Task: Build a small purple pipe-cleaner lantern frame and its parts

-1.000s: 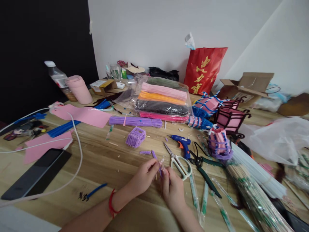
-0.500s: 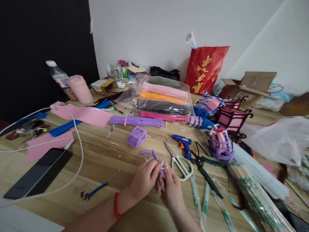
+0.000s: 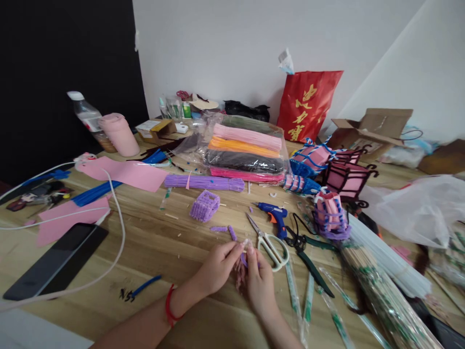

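My left hand [image 3: 218, 267] and my right hand [image 3: 260, 282] meet low in the middle, fingertips pinched together. Between them shows a purple pipe cleaner [image 3: 244, 261], looped and mostly hidden by the fingers. Two short purple pipe cleaner pieces [image 3: 219, 229] lie just beyond the left hand. Farther back sits a purple pipe cleaner frame [image 3: 204, 206], bent into a boxy shape. Scissors [image 3: 271, 250] with white handles lie open by the right hand, below a blue glue gun [image 3: 275, 213].
Dark green-handled cutters [image 3: 308, 259] and a bundle of wooden sticks [image 3: 385, 286] are at right, near small pink lanterns [image 3: 347, 179]. Bagged pipe cleaners [image 3: 247, 148] lie behind a purple bundle [image 3: 204, 182]. At left are a phone [image 3: 51, 259] and a white cable [image 3: 121, 228].
My fingers have shifted slightly around the purple pipe cleaner, and the left hand's fingers sit more tucked in. The left wrist has moved a little left. Everything on the table stays in place.
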A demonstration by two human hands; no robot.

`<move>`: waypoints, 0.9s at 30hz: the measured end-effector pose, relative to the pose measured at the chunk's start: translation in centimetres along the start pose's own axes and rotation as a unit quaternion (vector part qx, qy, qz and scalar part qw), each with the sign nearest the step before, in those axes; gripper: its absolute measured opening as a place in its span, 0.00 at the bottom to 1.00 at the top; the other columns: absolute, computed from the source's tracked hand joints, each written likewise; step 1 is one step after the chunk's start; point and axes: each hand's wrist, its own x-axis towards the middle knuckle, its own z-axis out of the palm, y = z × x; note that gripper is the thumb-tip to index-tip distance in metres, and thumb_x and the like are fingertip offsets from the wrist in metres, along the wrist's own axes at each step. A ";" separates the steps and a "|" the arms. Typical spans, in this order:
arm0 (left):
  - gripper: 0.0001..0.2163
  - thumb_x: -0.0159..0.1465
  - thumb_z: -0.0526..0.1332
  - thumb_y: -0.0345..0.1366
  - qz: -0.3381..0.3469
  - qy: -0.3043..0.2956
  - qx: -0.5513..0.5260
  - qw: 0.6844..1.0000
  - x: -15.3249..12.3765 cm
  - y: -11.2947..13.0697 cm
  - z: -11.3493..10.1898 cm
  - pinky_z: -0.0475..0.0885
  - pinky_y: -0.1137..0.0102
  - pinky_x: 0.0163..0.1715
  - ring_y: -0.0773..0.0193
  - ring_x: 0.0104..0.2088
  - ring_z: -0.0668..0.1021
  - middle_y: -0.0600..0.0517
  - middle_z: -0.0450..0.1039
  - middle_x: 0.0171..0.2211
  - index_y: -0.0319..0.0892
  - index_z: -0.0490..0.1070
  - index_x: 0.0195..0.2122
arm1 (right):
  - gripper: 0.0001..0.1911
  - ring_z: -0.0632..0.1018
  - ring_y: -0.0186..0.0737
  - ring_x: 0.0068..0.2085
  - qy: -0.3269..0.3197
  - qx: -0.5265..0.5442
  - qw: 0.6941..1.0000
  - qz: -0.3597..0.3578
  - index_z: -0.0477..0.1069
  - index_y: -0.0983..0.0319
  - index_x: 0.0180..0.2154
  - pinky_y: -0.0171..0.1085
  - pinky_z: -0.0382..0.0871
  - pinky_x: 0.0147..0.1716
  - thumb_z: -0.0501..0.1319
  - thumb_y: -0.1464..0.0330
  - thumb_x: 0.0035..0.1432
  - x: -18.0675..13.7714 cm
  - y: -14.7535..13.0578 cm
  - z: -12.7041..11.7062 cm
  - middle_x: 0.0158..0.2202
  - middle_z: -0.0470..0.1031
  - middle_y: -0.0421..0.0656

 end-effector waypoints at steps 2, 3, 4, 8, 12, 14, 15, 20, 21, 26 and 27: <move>0.19 0.63 0.51 0.48 -0.018 0.009 -0.031 0.999 0.1 -0.3 0.1 0.57 0.75 0.20 0.71 0.19 0.61 0.59 0.56 0.16 0.41 0.58 0.20 | 0.23 0.63 0.28 0.12 -0.015 -0.005 1.000 0.006 0.61 0.61 0.21 0.28 0.56 0.12 0.49 0.53 0.61 0.2 0.1 -0.2 0.12 0.60 0.33; 0.19 0.63 0.50 0.49 -0.028 0.011 -0.045 0.999 0.2 -0.4 0.1 0.56 0.74 0.19 0.71 0.18 0.60 0.59 0.56 0.16 0.41 0.58 0.20 | 0.24 0.63 0.28 0.12 -0.024 -0.003 1.000 0.012 0.62 0.61 0.21 0.28 0.56 0.11 0.49 0.53 0.61 0.3 0.1 -0.2 0.11 0.60 0.33; 0.20 0.63 0.48 0.49 -0.038 0.010 -0.056 0.998 0.3 -0.5 0.1 0.55 0.74 0.18 0.71 0.18 0.60 0.59 0.55 0.16 0.41 0.58 0.20 | 0.24 0.63 0.28 0.12 -0.032 0.008 0.999 0.020 0.63 0.62 0.21 0.28 0.56 0.11 0.49 0.53 0.61 0.4 0.1 -0.3 0.11 0.60 0.33; 0.18 0.65 0.47 0.47 -0.007 0.015 -0.004 1.000 0.2 -0.4 -0.2 0.57 0.74 0.20 0.70 0.19 0.61 0.59 0.56 0.17 0.41 0.60 0.23 | 0.26 0.61 0.27 0.11 -0.047 0.132 0.986 0.094 0.62 0.62 0.17 0.27 0.56 0.09 0.53 0.52 0.59 0.6 -0.3 -0.4 0.10 0.59 0.33; 0.09 0.64 0.54 0.38 0.103 0.030 0.139 0.984 -0.1 0.0 -0.5 0.60 0.73 0.30 0.68 0.27 0.68 0.56 0.65 0.24 0.40 0.66 0.29 | 0.26 0.59 0.26 0.09 -0.076 0.247 0.950 0.177 0.60 0.62 0.15 0.26 0.53 0.06 0.56 0.53 0.57 0.5 -0.7 -0.5 0.08 0.55 0.32; 0.08 0.64 0.55 0.36 0.134 0.035 0.158 0.978 0.0 0.0 -0.5 0.61 0.73 0.31 0.67 0.28 0.69 0.55 0.66 0.25 0.40 0.67 0.28 | 0.26 0.56 0.25 0.08 -0.095 0.282 0.934 0.198 0.61 0.63 0.14 0.25 0.52 0.05 0.58 0.53 0.56 0.4 -1.0 -0.6 0.07 0.54 0.31; 0.08 0.63 0.55 0.35 0.143 0.036 0.155 0.977 0.0 -0.1 -0.6 0.61 0.73 0.31 0.67 0.28 0.69 0.55 0.66 0.25 0.40 0.67 0.27 | 0.26 0.55 0.25 0.08 -0.103 0.299 0.925 0.210 0.61 0.63 0.14 0.25 0.51 0.05 0.58 0.53 0.55 0.4 -1.2 -0.7 0.07 0.53 0.31; 0.03 0.58 0.62 0.33 0.129 0.057 0.075 0.987 0.2 -0.3 -0.7 0.64 0.74 0.30 0.68 0.28 0.70 0.55 0.67 0.27 0.40 0.70 0.33 | 0.22 0.50 0.22 0.07 -0.167 0.375 0.869 0.277 0.61 0.63 0.15 0.23 0.46 0.04 0.61 0.58 0.54 0.7 -1.6 -1.4 0.06 0.51 0.29; 0.04 0.57 0.63 0.33 0.130 0.058 0.064 0.988 0.2 -0.3 -0.8 0.65 0.74 0.30 0.67 0.30 0.71 0.54 0.68 0.28 0.41 0.72 0.34 | 0.21 0.49 0.22 0.07 -0.187 0.391 0.854 0.288 0.60 0.62 0.14 0.23 0.45 0.03 0.62 0.60 0.53 0.8 -1.6 -1.6 0.06 0.51 0.29; 0.03 0.56 0.63 0.32 0.145 0.063 0.020 0.987 0.4 -0.1 -0.9 0.66 0.71 0.35 0.64 0.33 0.74 0.51 0.71 0.30 0.40 0.77 0.29 | 0.19 0.50 0.21 0.08 -0.209 0.396 0.835 0.320 0.62 0.63 0.17 0.21 0.46 0.04 0.64 0.60 0.51 0.8 -1.4 -1.6 0.07 0.51 0.28; 0.03 0.56 0.63 0.32 0.131 0.073 0.001 0.989 0.4 -0.1 -0.9 0.67 0.71 0.34 0.64 0.32 0.74 0.51 0.71 0.28 0.40 0.76 0.28 | 0.19 0.54 0.22 0.09 -0.184 0.374 0.854 0.312 0.64 0.64 0.19 0.21 0.49 0.05 0.63 0.58 0.51 0.7 -1.3 -1.4 0.08 0.53 0.29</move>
